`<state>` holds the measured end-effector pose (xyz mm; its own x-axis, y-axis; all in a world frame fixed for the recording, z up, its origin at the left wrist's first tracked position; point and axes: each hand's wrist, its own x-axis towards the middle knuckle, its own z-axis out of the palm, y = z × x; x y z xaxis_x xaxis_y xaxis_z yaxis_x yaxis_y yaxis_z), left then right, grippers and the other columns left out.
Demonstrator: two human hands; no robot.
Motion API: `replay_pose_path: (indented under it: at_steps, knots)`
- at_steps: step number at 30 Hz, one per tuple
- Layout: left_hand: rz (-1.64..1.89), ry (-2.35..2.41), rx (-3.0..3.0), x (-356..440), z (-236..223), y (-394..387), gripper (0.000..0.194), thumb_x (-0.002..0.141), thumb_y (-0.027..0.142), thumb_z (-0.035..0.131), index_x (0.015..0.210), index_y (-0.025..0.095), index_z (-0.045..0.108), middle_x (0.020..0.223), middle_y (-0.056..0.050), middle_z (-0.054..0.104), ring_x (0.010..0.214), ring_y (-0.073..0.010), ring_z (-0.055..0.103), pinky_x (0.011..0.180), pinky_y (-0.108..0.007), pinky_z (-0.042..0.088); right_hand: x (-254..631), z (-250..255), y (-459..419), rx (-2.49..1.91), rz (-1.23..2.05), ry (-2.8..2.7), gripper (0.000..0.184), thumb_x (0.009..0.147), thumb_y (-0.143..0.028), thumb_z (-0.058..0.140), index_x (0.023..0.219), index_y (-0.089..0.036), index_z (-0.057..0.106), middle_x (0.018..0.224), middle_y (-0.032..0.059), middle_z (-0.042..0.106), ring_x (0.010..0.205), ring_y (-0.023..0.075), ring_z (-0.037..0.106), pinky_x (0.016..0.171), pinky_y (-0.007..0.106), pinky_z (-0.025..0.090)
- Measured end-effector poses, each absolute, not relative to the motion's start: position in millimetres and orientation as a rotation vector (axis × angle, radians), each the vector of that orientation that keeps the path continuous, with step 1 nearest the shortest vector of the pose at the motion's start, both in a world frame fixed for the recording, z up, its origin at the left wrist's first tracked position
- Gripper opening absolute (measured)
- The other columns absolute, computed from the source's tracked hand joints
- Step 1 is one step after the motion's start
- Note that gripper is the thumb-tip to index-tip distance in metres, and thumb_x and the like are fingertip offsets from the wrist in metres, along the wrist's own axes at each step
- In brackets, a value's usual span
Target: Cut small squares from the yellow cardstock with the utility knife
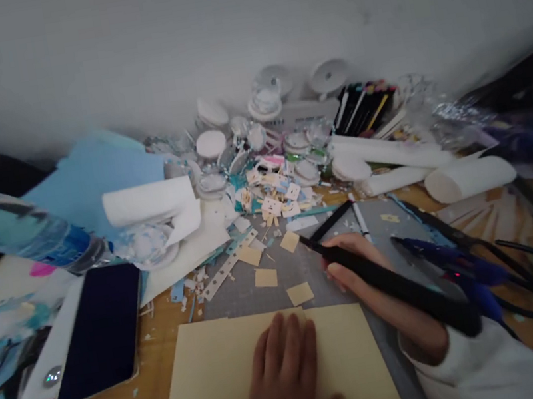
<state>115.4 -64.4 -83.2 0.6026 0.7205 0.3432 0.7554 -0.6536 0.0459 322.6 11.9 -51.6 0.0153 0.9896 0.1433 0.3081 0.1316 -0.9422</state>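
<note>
My left hand (pixel 287 378) lies flat, fingers stretched out, on a cream paper sheet (pixel 204 378) at the front of the work area. My right hand (pixel 357 262) is closed around a thick-handled black tool (pixel 390 277) with a narrow tip; its exact kind is unclear. That tip points left and meets or hovers just beside a small cream paper square (pixel 290 241). More such pieces, including a cream rectangle (pixel 265 277), lie on the grey cutting mat (pixel 241 298) beyond the sheet. A thin black stick (pixel 333 220) slants behind the tool's tip.
Punched paper scraps (pixel 274 198) are heaped at the back centre, near clear round containers (pixel 213 184). At left are a phone (pixel 100 334) and a tilted water bottle (pixel 22 224). Black-handled scissors (pixel 527 279), a blue glue gun (pixel 451 264) and paper rolls (pixel 470 178) lie right.
</note>
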Motion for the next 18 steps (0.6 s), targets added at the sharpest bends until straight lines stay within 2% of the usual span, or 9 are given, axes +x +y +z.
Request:
replay_pose_path:
  at_steps: [2, 4, 8, 14, 18]
  knots:
    - [-0.504, -1.250, -2.720, 114.4, -82.6, -65.8, 0.071, 0.084, 0.064, 0.044, 0.133, 0.013, 0.052, 0.132, -0.011, 0.058, 0.125, -0.0302, 0.044, 0.100, -0.039, 0.032, 316.7, -56.8, 13.5, -1.331, 0.851, -1.492, 0.029, 0.087, -0.038, 0.058, 0.111, -0.022, 0.052, 0.084, 0.0025, 0.064, 0.055, 0.0113, 0.056, 0.049, 0.024, 0.045]
    - [-0.474, -1.274, -2.760, 112.1, -80.0, -68.3, 0.071, 0.085, 0.056, 0.048, 0.139, 0.011, 0.044, 0.138, -0.012, 0.053, 0.129, -0.0292, 0.041, 0.101, -0.039, 0.035, 313.0, -64.2, 16.0, -1.297, 0.838, -1.525, 0.027, 0.088, -0.040, 0.055, 0.108, -0.021, 0.052, 0.072, 0.0011, 0.064, 0.055, 0.0136, 0.060, 0.048, 0.025, 0.047]
    - [-0.387, -1.310, -2.820, 104.6, -73.2, -70.5, 0.071, 0.085, 0.038, 0.053, 0.145, 0.010, 0.031, 0.147, -0.014, 0.041, 0.137, -0.0271, 0.035, 0.106, -0.039, 0.036, 310.9, -79.0, 19.5, -1.253, 0.784, -1.605, 0.026, 0.088, -0.042, 0.054, 0.104, -0.021, 0.055, 0.078, 0.0036, 0.067, 0.068, 0.0185, 0.068, 0.060, 0.030, 0.054]
    - [-0.326, -1.306, -2.812, 93.8, -67.5, -49.1, 0.063, 0.089, 0.040, 0.050, 0.141, 0.009, 0.037, 0.146, -0.018, 0.041, 0.136, -0.0276, 0.037, 0.109, -0.043, 0.035, 312.8, -82.9, 15.9, -1.184, 0.694, -1.861, 0.023, 0.089, -0.040, 0.055, 0.101, -0.022, 0.061, 0.085, 0.0044, 0.068, 0.078, 0.0204, 0.066, 0.072, 0.037, 0.054]
    - [-0.355, -1.236, -2.797, 92.6, -56.2, -46.3, 0.051, 0.092, 0.035, 0.050, 0.137, 0.011, 0.042, 0.142, -0.018, 0.045, 0.130, -0.0279, 0.044, 0.103, -0.046, 0.041, 312.2, -84.5, 16.8, -1.142, 0.645, -2.022, 0.024, 0.092, -0.038, 0.055, 0.099, -0.016, 0.063, 0.096, 0.0040, 0.066, 0.089, 0.0174, 0.063, 0.082, 0.039, 0.052]
